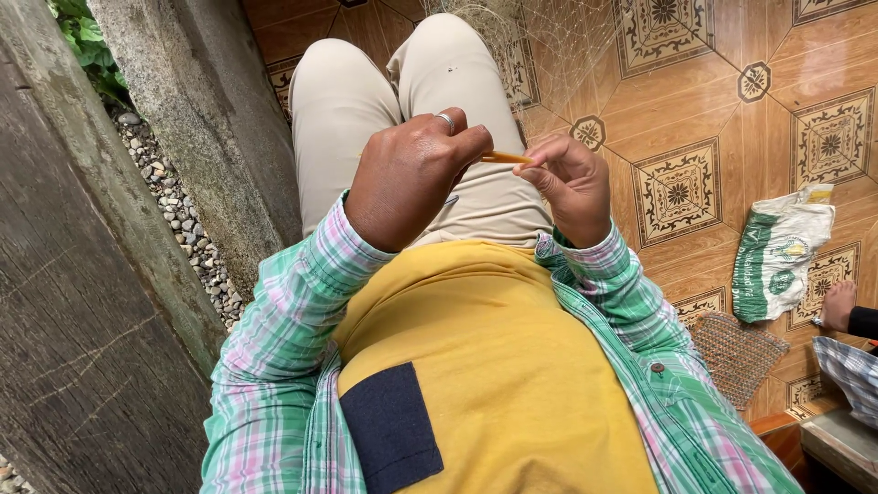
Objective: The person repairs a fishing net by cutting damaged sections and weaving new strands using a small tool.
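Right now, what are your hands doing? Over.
Left hand and right hand both pinch orange stick. Fine net over knees. Nothing blocking.

Both hands meet over the lap, left (412,178) fisted, right (574,183) with fingertips pinched.

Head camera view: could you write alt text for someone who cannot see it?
Seen from above, a seated person's left hand and right hand pinch a thin orange stick over their lap, fine netting draped past the knees on a patterned tile floor.
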